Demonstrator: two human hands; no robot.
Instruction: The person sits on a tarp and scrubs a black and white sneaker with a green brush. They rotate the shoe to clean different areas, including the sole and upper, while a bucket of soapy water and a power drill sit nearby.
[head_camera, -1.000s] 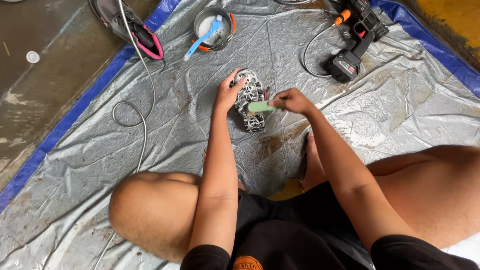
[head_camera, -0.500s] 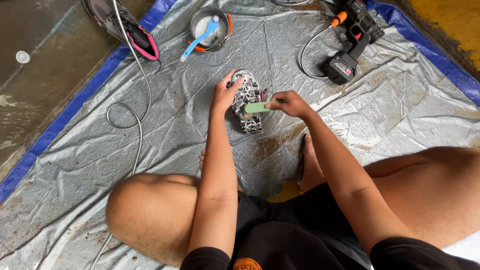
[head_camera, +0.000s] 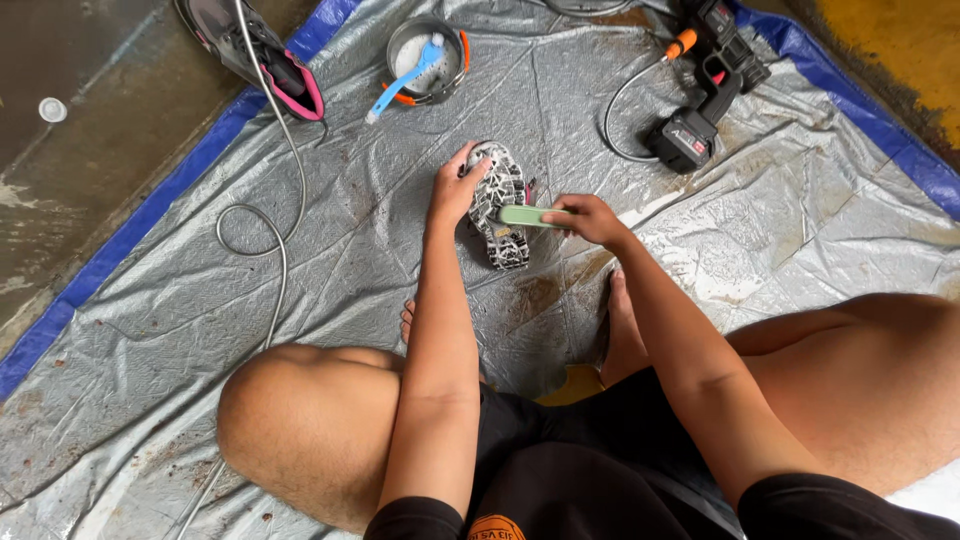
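Shoe: black-and-white patterned shoe (head_camera: 500, 205), sole up, centre of grey plastic tarpaulin (head_camera: 780, 230).
Left hand (head_camera: 456, 190): fingers clamped on its far-left edge.
Right hand (head_camera: 590, 218): fingers closed round pale green brush (head_camera: 528, 215) on the sole.
Risk: wet shoe could twist loose under hard scrubbing.

The shoe (head_camera: 499, 205) under your left hand (head_camera: 457, 190) shows a black-and-white mottled sole. The brush (head_camera: 530, 216) in your right hand (head_camera: 590, 218) is pale green. You sit on a silver-grey tarp (head_camera: 400, 290) edged in blue. At far left lies a grey shoe (head_camera: 255, 55) with pink lining. The far bowl (head_camera: 425, 55) is grey with an orange handle and holds a light blue brush (head_camera: 405, 75). At far right, the power tool (head_camera: 705, 90) is black with orange.
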